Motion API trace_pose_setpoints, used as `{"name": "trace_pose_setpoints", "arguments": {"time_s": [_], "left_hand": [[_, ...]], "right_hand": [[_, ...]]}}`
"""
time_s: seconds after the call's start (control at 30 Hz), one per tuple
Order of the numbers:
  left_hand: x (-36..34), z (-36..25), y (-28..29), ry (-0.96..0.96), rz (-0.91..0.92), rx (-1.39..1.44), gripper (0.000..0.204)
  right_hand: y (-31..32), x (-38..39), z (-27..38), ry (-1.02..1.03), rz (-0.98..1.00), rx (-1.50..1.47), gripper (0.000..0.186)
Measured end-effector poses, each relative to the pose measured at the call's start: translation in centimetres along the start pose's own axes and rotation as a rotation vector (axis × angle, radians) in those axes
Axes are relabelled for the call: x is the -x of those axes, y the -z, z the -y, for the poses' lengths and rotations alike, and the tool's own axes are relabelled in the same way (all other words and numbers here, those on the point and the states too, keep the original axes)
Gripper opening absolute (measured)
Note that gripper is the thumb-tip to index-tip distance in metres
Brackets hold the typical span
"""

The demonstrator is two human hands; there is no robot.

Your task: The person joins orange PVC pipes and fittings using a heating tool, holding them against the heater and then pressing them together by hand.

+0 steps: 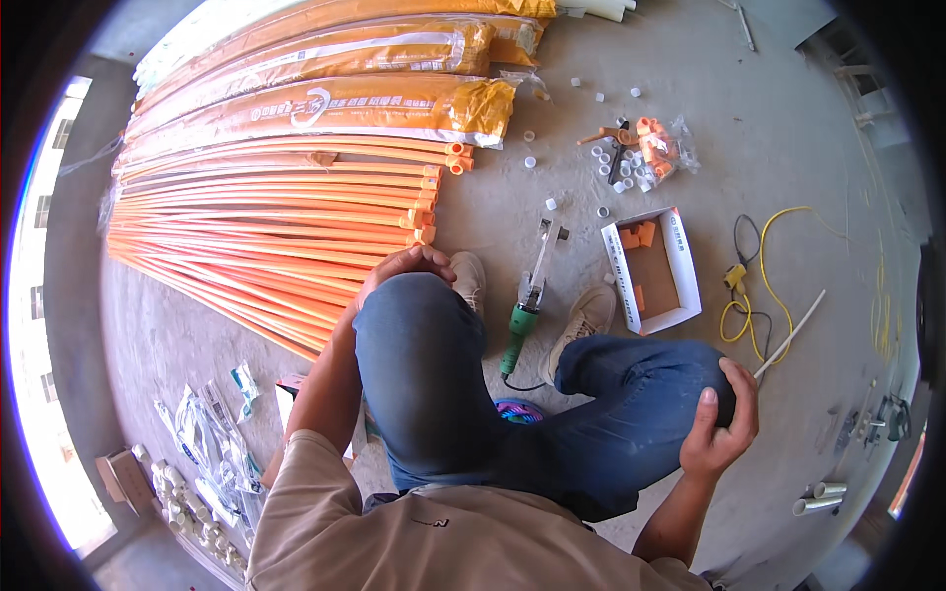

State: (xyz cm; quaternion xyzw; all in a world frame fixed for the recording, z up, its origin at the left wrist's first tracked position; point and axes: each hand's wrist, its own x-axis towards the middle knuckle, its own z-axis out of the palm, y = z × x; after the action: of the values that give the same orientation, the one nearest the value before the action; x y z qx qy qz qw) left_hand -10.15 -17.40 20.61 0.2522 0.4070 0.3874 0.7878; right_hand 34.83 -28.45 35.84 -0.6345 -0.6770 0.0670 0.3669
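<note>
I sit with both knees bent. My left hand (pixel 409 264) lies over my left knee, its fingers draped across the top and holding nothing. At the right, my right hand (pixel 721 424) rests on my right knee with its thumb apart from the fingers, also without anything in it. Between my shoes, a green-handled pipe welding iron (pixel 522 320) stands on the floor, its metal plate pointing away from me. Beside my left hand lie long orange pipes (pixel 286 212), several with fittings on their near ends. To the right of the iron is an open white box (pixel 682 258) holding a few orange fittings (pixel 639 234).
Wrapped pipe bundles (pixel 394 108) lie far left. A plastic bag of orange fittings (pixel 658 148) sits among scattered white caps (pixel 623 183). A yellow cable (pixel 774 222) and a thin white pipe (pixel 796 330) are at right. White fittings (pixel 192 507) and plastic bags (pixel 212 443) lie near left.
</note>
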Motion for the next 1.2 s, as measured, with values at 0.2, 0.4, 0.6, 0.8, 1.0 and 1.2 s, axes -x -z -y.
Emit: {"name": "trace_pose_setpoints", "arguments": {"time_s": [0.2, 0.4, 0.6, 0.8, 1.0, 1.2], "left_hand": [[0.6, -0.2, -0.7, -0.062, -0.053, -0.153, 0.046], [0.5, 0.4, 0.4, -0.031, -0.035, 0.020, 0.046], [0.0, 0.8, 1.1, -0.022, -0.112, 0.162, 0.039], [-0.8, 0.5, 0.9, -0.040, -0.156, 0.038, 0.037], [-0.7, -0.1, -2.2, -0.175, -0.240, -0.752, 0.035], [3.2, -2.4, -11.0, -0.021, -0.480, -1.967, 0.034]], "right_hand": [[-0.3, -0.6, 0.6, -0.016, 0.005, 0.007, 0.034], [-0.1, -0.2, 0.7, -0.027, -0.023, 0.057, 0.035], [0.1, 0.2, 0.3, 0.017, -0.065, 0.050, 0.034], [0.8, 0.2, 0.0, 0.013, -0.107, 0.083, 0.030], [1.4, 0.6, -0.3, -0.011, -0.124, 0.076, 0.029], [0.8, 1.2, -0.2, -0.008, -0.131, 0.051, 0.026]]}}
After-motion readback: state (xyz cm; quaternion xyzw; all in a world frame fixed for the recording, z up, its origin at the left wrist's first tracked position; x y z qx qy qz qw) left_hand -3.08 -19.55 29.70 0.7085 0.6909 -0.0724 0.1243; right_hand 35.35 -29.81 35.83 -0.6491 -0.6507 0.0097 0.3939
